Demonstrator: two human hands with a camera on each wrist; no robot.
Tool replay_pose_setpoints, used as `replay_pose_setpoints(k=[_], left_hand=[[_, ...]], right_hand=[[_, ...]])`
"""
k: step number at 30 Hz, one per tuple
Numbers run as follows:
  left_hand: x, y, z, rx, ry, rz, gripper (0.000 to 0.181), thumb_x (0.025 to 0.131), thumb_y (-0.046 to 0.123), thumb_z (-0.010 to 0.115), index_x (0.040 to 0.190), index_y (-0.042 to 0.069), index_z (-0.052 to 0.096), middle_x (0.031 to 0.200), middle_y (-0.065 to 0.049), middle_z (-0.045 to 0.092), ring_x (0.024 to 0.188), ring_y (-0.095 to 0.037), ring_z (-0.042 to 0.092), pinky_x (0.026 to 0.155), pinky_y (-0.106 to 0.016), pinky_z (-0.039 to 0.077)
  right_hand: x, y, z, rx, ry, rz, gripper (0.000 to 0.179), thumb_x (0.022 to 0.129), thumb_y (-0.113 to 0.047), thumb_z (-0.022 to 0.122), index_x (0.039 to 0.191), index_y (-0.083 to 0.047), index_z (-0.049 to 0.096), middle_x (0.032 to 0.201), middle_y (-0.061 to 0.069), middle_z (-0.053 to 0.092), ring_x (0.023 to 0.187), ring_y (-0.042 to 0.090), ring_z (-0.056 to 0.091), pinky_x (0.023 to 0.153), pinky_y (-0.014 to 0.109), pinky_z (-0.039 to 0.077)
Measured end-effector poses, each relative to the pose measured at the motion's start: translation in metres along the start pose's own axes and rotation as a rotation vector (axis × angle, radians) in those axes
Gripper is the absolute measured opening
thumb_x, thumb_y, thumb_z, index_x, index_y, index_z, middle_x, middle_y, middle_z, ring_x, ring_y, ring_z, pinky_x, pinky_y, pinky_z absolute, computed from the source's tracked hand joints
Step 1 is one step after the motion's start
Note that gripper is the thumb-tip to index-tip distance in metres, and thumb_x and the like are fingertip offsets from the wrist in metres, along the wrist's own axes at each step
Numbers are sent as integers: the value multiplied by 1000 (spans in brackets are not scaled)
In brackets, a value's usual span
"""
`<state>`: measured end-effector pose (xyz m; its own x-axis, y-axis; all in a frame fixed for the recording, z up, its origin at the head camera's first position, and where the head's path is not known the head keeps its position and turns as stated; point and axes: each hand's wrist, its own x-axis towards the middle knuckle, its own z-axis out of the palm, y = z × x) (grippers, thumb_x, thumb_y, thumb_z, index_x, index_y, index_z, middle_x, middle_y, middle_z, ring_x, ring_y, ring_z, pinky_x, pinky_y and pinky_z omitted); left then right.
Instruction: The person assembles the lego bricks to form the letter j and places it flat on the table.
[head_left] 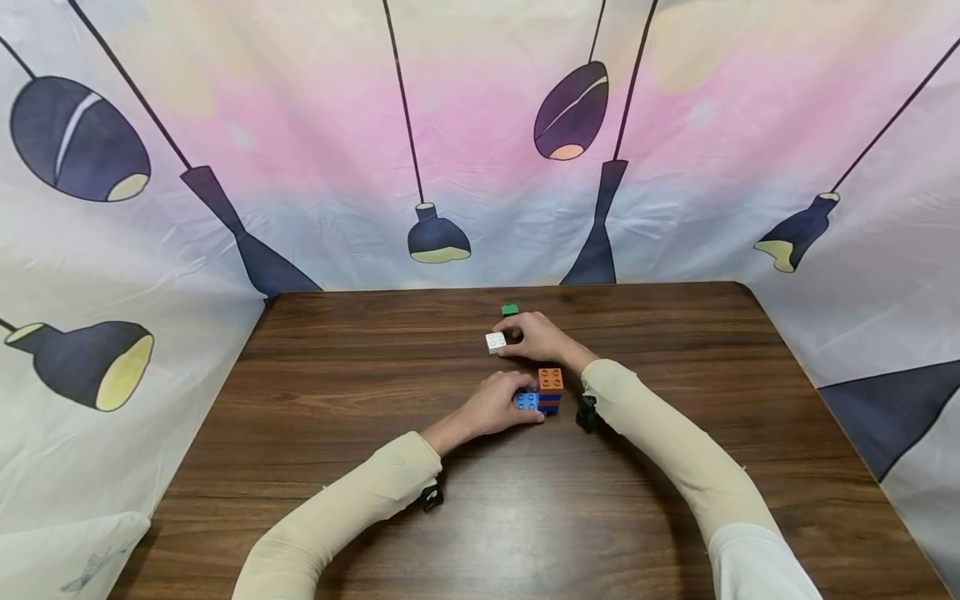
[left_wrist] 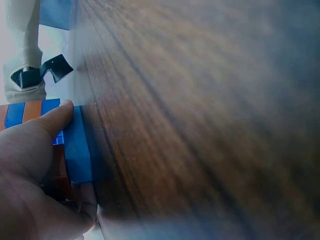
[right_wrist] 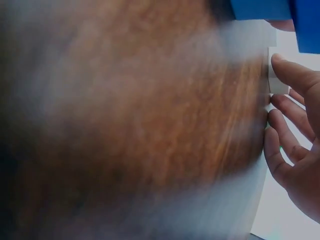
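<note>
My left hand (head_left: 491,404) grips a light blue brick (head_left: 527,402), studs up, with thumb and fingers on either side of it. Right against this brick stands a stack of orange and dark blue bricks (head_left: 551,381), an orange one on top. In the left wrist view the thumb lies along the edge of the blue brick (left_wrist: 79,150), and banded layers of the stack show at the left. Farther back, my right hand (head_left: 543,337) pinches a white brick (head_left: 495,342) between thumb and fingers. The right wrist view shows this white brick (right_wrist: 278,79) low at the table surface.
A green brick (head_left: 510,309) lies behind the right hand, toward the far edge. The dark wood table (head_left: 360,367) is backed by a cloth (head_left: 480,167) printed with lamps. My right forearm (head_left: 667,442) passes to the right of the stack.
</note>
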<state>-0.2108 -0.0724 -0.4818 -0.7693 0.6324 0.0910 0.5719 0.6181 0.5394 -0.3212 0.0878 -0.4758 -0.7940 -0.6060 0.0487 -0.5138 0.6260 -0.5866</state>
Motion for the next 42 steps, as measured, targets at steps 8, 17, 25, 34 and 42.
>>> replay_pose_setpoints(k=[8, 17, 25, 34, 42], left_hand=[[-1, 1, 0, -7, 5, -3, 44, 89, 37, 81, 122, 9, 69, 115, -5, 72, 97, -16, 65, 85, -36, 52], [-2, 0, 1, 0, 6, -13, 46, 88, 39, 81, 122, 9, 70, 116, -5, 72, 99, -18, 65, 87, -37, 52], [-1, 0, 2, -5, -8, -35, 47, 89, 39, 80, 124, 9, 69, 118, -6, 71, 101, -18, 64, 87, -37, 52], [0, 1, 1, -12, -11, -38, 47, 89, 38, 80, 123, 8, 69, 117, -6, 72, 101, -20, 63, 89, -39, 51], [0, 2, -1, -14, -13, -33, 46, 89, 38, 80, 122, 7, 69, 116, -7, 72, 98, -18, 64, 87, -38, 51]], right_hand=[[-4, 0, -2, 10, 14, 17, 40, 93, -24, 78, 131, -12, 69, 115, 8, 72, 100, 22, 70, 85, 38, 57], [-13, 5, -10, 19, 57, 9, 41, 93, -24, 78, 130, -12, 69, 117, 10, 73, 103, 24, 70, 87, 41, 57], [-25, 6, -22, 57, 88, 10, 44, 93, -24, 78, 134, -11, 67, 124, 11, 70, 106, 25, 70, 89, 44, 56], [-38, -6, -39, 98, 123, -3, 41, 93, -26, 78, 131, -13, 69, 115, 7, 72, 97, 21, 70, 83, 39, 58], [-48, -10, -46, 106, 135, -38, 40, 93, -29, 78, 130, -15, 70, 114, 5, 72, 96, 18, 70, 82, 37, 59]])
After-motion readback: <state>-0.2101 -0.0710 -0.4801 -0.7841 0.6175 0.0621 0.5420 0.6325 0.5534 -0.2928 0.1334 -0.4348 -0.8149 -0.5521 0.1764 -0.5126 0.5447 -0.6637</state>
